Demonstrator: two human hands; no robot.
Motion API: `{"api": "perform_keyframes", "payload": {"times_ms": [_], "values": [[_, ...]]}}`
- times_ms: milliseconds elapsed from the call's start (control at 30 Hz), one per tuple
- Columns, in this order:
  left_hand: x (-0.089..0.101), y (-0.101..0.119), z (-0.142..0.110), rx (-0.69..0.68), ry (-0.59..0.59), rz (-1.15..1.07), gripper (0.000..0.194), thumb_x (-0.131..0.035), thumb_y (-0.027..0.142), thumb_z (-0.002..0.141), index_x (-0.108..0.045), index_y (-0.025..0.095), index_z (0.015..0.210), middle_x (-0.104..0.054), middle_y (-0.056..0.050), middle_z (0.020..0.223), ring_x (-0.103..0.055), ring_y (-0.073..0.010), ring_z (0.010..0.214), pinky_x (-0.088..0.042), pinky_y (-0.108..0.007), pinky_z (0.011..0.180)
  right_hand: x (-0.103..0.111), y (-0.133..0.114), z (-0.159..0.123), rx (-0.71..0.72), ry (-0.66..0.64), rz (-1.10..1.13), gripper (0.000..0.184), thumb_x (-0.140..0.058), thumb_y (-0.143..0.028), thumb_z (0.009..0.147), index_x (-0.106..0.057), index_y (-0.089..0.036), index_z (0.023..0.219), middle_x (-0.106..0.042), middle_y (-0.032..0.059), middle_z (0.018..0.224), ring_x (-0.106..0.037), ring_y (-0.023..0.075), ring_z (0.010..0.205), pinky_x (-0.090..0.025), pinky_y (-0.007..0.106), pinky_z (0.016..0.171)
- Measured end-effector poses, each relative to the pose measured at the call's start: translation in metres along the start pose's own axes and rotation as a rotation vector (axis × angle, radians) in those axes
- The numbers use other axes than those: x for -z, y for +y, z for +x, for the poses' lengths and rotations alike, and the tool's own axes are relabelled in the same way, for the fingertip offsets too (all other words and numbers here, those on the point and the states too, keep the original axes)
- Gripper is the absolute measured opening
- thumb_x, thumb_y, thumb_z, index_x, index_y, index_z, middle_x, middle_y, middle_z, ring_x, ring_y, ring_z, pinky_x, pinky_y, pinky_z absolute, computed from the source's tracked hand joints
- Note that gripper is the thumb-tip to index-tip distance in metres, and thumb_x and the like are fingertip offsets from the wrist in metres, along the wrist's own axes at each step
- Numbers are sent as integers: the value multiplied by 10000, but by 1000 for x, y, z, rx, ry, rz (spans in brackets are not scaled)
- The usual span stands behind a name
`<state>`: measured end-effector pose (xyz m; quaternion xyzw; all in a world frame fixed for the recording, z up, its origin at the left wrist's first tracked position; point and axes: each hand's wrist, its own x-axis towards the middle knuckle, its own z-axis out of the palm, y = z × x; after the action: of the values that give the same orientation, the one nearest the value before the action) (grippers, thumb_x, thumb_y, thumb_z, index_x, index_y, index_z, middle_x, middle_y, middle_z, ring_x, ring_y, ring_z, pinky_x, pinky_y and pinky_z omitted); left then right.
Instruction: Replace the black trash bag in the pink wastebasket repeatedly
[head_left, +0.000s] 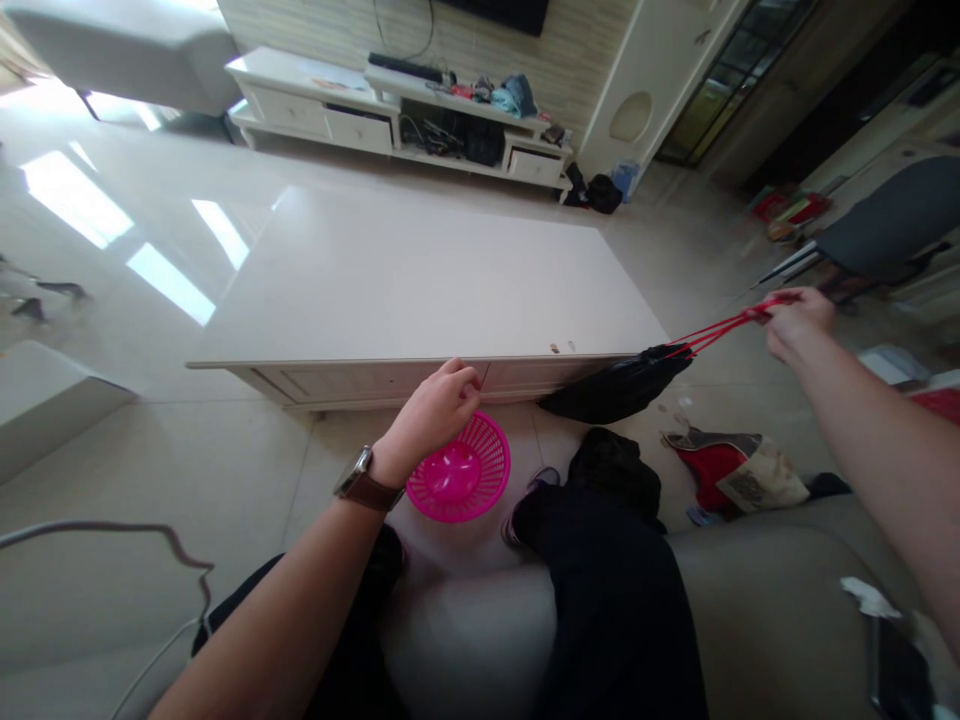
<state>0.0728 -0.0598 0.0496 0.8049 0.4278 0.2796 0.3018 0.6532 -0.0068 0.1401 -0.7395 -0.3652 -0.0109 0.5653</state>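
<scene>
My right hand point(799, 318) is closed around the red drawstrings point(720, 328) of a black garbage bag point(619, 388). The strings are pulled taut out to the right, and the bag hangs slanted beside the near right corner of the white coffee table point(427, 270). Over the table's front edge is my left hand point(442, 400), its fingers curled in and nothing visible in them; a watch point(366, 478) is on that wrist. Just below that hand, a pink plastic wastebasket point(459, 475) with slotted sides stands on the floor between my feet, partly covered by the hand.
A sofa point(757, 590) is beneath me, with a phone point(896, 665) on it at right. Near my right foot lie a dark bag point(615, 470) and a red and beige bag point(739, 470). A TV cabinet point(360, 125) stands along the far wall, a chair point(889, 220) at right.
</scene>
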Motion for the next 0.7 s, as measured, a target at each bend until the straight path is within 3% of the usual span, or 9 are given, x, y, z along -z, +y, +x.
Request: {"api": "perform_keyframes", "payload": {"times_ms": [100, 267, 400, 500, 600, 633, 700], "values": [[-1, 1, 1, 4, -35, 8, 183, -493, 148, 938, -661, 217, 921, -650, -65, 1042, -642, -183, 841, -511, -350, 789, -23, 0, -19, -199, -89, -38, 348, -596, 158, 845, -482, -154, 742, -518, -91, 667, -542, 46, 515, -539, 409, 807], [-7, 0, 3, 12, -75, 29, 175, -506, 163, 947, -673, 213, 927, -641, -65, 1042, -641, -177, 804, -526, -346, 777, -39, 13, -35, -145, -148, -52, 288, -591, 94, 902, -480, -150, 799, -517, -78, 730, -556, 42, 566, -534, 393, 817], [-14, -1, 2, -14, -117, 63, 162, -517, 180, 952, -675, 220, 948, -626, -60, 1027, -650, -185, 829, -524, -345, 786, -20, 42, -37, -171, -268, -145, 270, -596, 118, 833, -519, -141, 847, -561, -28, 796, -614, 80, 675, -529, 366, 821], [-17, -3, 2, -5, -148, 90, 164, -515, 183, 948, -675, 221, 948, -624, -60, 1038, -654, -190, 846, -519, -352, 802, 10, 81, -53, -116, -181, -341, 408, -595, 129, 730, -507, -183, 978, -616, 53, 1003, -634, 120, 844, -517, 351, 882], [-21, -4, 3, 3, -173, 111, 170, -507, 199, 955, -675, 221, 944, -627, -65, 1057, -660, -200, 858, -525, -357, 808, 40, 133, -105, -147, -65, -621, 427, -463, 67, 740, -416, -241, 1031, -584, 164, 1230, -614, 178, 1008, -488, 401, 1000], [-22, -4, 4, 1, -179, 117, 173, -504, 206, 959, -677, 222, 954, -627, -67, 1060, -663, -203, 861, -529, -358, 809, 46, 151, -131, -182, -102, -662, 390, -438, 41, 734, -415, -245, 999, -580, 189, 1233, -609, 212, 1017, -470, 464, 1030], [-25, -4, 4, 0, -190, 132, 178, -501, 222, 969, -679, 227, 977, -626, -68, 1054, -667, -209, 863, -533, -362, 811, 51, 187, -194, -256, -368, -706, 324, -522, -24, 672, -448, -250, 892, -639, 155, 1063, -629, 263, 906, -517, 495, 941]]}}
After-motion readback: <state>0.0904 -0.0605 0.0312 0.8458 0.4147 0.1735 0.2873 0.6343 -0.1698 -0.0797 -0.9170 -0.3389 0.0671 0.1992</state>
